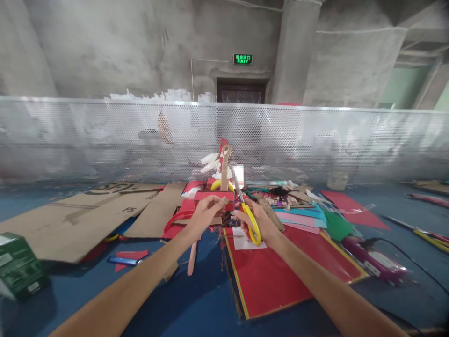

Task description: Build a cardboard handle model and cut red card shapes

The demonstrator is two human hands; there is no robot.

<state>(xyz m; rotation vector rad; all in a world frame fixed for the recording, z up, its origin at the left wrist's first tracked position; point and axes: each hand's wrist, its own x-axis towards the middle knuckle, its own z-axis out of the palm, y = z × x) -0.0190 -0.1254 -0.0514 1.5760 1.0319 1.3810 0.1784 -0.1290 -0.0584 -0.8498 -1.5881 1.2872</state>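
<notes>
Yellow-handled scissors rest in my right hand, whose fingers are closed around the handle. Their metal blades point up and away from me. My left hand pinches a small piece of cardboard between its fingertips, just left of the scissors. Behind the hands, a cardboard strip with a curled top stands upright near a red box. A yellow curved piece shows beside the strip's foot; I cannot tell what it belongs to.
Large cardboard sheets cover the left, near a blue cutter and a green box. Red sheets lie under my right arm. Farther right are a purple device with a cord and more tools. A perforated metal panel stands behind.
</notes>
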